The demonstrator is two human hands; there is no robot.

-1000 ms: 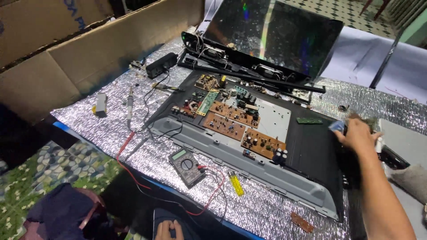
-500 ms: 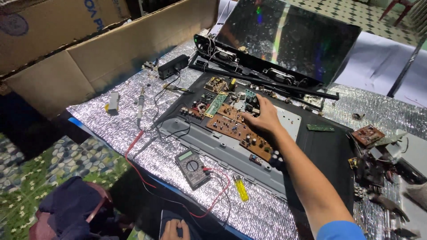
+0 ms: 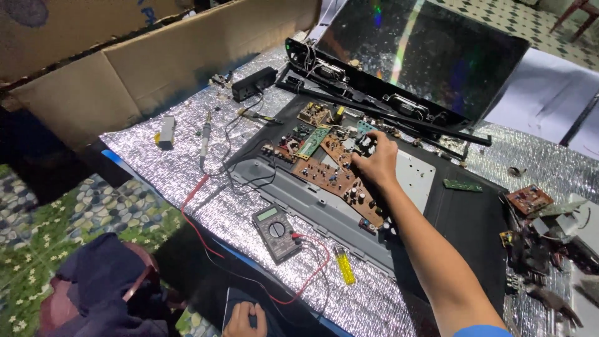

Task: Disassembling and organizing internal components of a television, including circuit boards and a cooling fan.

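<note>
Brown circuit board (image 3: 334,181) sits in the open TV chassis (image 3: 462,218), mid-table on the foil sheet (image 3: 387,299), w/ a green board (image 3: 310,143) just beside its top-left end. My right hand (image 3: 373,163) is on the board's upper end, fingers curled down over components there, can't tell if I'm actually pinching anything; my left hand (image 3: 244,319) is low at frame bottom edge, well apart, loosely closed on smth dark, can't ID it. Multimeter (image 3: 276,232) near front of chassis w/ red lead (image 3: 199,231) trailing off, yellow screwdriver (image 3: 344,267) just right of it, dark screen panel (image 3: 430,56) propped behind, cardboard (image 3: 156,68) on the left
</note>
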